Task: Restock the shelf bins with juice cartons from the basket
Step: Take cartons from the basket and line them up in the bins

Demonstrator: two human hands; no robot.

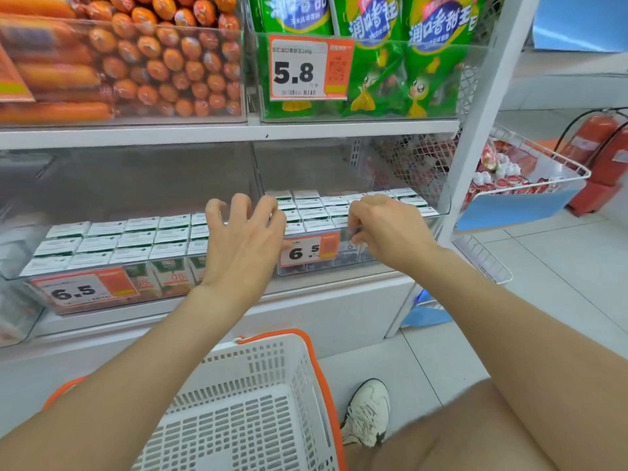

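Two clear shelf bins hold rows of white-topped juice cartons: the left bin (20, 277) with cartons (112, 243) and the right bin (441, 212) with cartons (316, 209). My left hand (241, 239) hovers with fingers spread and bent over the gap between the bins, holding nothing. My right hand (384, 229) has its fingers curled down at the front row of the right bin, pinching the top of a dark-sided juice carton (357, 233) just behind the rim. The white basket (272, 362) with orange handles stands on the floor below me; no cartons show inside it.
Price tags read 6.5 on the left bin (85, 290) and on the right bin (309, 251). The shelf above carries sausages (136, 56) and green snack bags (390, 62). A wire basket (530, 164) hangs at the right, with fire extinguishers (598, 147) behind it. My shoe (367, 413) is beside the basket.
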